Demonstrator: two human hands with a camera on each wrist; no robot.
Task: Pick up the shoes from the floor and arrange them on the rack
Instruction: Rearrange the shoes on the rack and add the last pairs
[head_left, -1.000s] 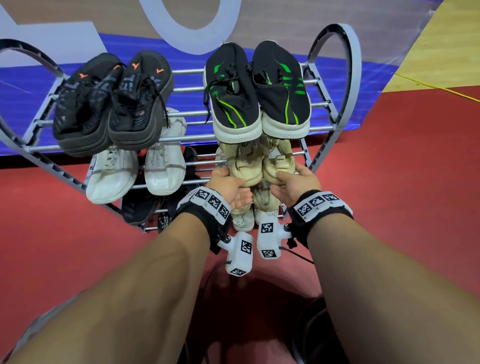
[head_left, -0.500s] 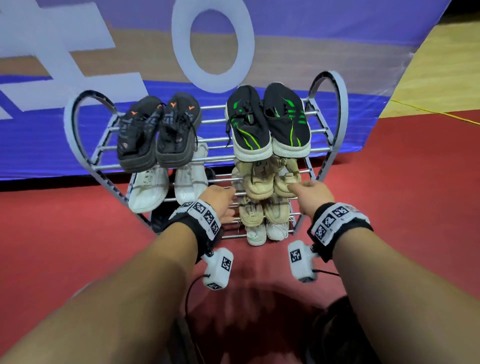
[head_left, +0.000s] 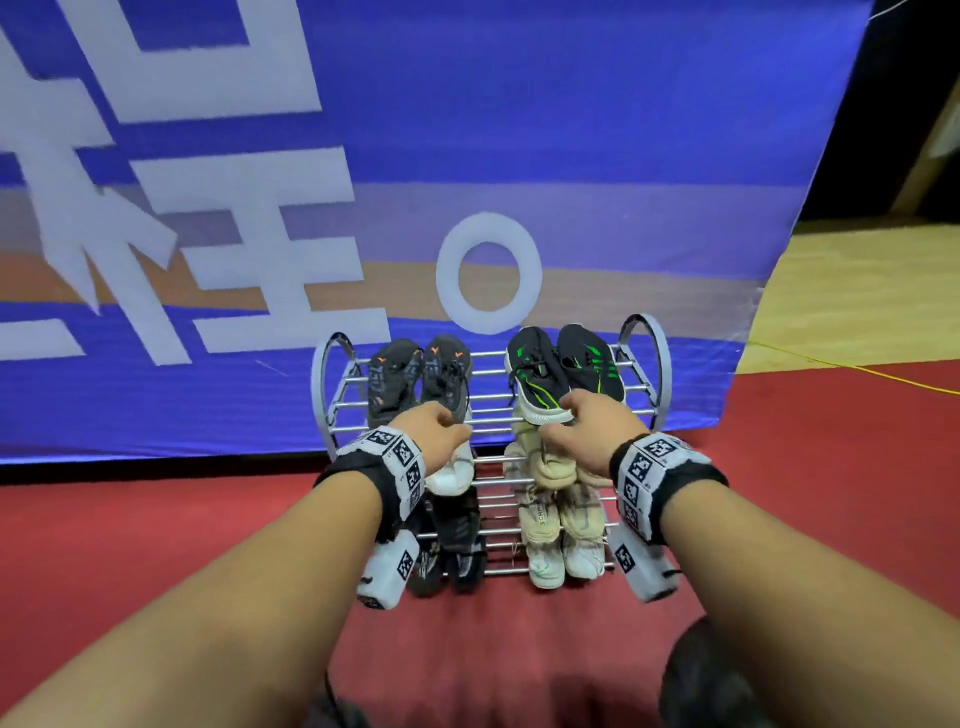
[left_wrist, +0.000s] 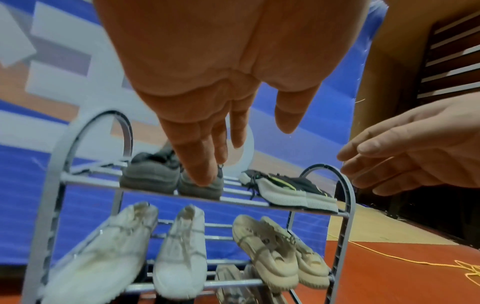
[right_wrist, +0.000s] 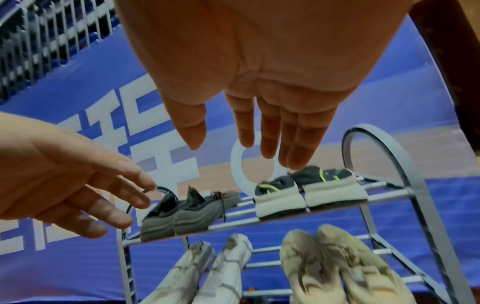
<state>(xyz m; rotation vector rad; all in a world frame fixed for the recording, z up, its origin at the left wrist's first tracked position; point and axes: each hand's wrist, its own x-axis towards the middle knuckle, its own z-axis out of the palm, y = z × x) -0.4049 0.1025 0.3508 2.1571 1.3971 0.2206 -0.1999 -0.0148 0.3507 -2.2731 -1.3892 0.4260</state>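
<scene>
A person faces a grey metal shoe rack (head_left: 655, 358) standing on a red floor (head_left: 156, 519) in front of a blue banner (head_left: 519, 130) with white lettering. Both arms reach forward. The left hand (head_left: 435, 435) and right hand (head_left: 592, 431) hang in the air in front of the rack, holding nothing, the fingers (left_wrist: 205, 164) loosely spread apart and relaxed in both wrist views. A second ago both hands were pressed up against the beige shoes (left_wrist: 280, 257) on the second shelf, settling them into place; since then the hands have let go and drawn back, and the view has pulled away so the whole rack shows. The top shelf carries a pair of dark grey shoes (head_left: 415, 376) on the left and a pair of black shoes with green stripes (head_left: 561, 371) on the right. Below them sit a pair of white shoes (left_wrist: 145, 257) on the left and the beige pair on the right. Lower shelves hold more dark and pale shoes, partly hidden by the wrists. No shoe is visible on the floor around the rack. Judging by this, the last pair has been released and the arranging looks finished, or very nearly so, unless more shoes lie out of view.
</scene>
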